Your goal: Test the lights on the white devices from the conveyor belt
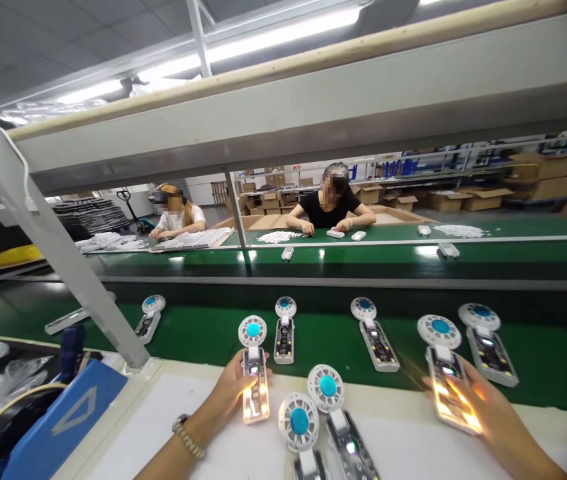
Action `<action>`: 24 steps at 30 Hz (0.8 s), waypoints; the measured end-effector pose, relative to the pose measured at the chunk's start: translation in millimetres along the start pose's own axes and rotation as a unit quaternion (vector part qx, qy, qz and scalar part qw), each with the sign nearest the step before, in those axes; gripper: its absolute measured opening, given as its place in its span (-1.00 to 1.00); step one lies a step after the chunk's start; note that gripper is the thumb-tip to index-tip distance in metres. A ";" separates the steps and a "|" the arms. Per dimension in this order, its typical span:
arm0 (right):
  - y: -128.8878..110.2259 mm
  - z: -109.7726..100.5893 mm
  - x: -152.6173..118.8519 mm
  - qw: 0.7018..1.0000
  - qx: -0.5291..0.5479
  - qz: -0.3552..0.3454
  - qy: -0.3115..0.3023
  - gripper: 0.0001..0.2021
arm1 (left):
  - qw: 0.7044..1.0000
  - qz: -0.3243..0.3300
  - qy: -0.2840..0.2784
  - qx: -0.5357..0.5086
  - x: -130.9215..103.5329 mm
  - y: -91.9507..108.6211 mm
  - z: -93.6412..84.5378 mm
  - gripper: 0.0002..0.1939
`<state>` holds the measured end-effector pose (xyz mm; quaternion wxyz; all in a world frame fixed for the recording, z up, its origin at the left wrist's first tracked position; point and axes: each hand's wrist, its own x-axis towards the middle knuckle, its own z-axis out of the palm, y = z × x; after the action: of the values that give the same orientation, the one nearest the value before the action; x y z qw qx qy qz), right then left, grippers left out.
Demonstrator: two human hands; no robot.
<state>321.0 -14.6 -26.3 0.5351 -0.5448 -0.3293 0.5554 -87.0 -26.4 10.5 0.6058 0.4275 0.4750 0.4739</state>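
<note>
My left hand (pixel 230 390) is wrapped around a small light-up device (pixel 256 393) with a rectangular body and a round, slotted white head with a blue centre. Yellow lights glow along its body. On the right, my right hand (pixel 490 407) grips a second light-up device (pixel 446 387) of the same kind, also glowing yellow and tilted. Between my hands, two more devices, one with its body (pixel 350 443) cut off by the frame edge and one with its head (pixel 298 421) nearer me, lie on the white worktop (pixel 203 460).
Several similar devices, such as one (pixel 284 337), lie on the green conveyor belt (pixel 323 333). A slanted white post (pixel 78 267) and a blue tape dispenser (pixel 73 413) stand at left. Across the belt, two people work beside piles of small white parts (pixel 278 237).
</note>
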 end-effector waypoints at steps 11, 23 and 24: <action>5.2 0.6 5.8 1.000 -0.006 -0.012 0.002 -0.24 | 0.999 0.035 -0.039 0.002 1.0 -4.3 -1.5 -0.51; -2.6 8.1 -2.2 1.000 0.003 -0.011 0.010 -0.23 | 0.999 0.029 -0.038 -0.024 2.5 -6.7 -4.0 -0.49; -2.0 7.4 -1.9 1.000 0.002 -0.011 0.005 -0.21 | 0.999 0.026 -0.037 -0.020 2.7 -6.9 -4.3 -0.48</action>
<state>314.1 -14.4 -22.6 0.5441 -0.5429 -0.3315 0.5471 -89.8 -24.7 2.6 0.6190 0.4445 0.4312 0.4831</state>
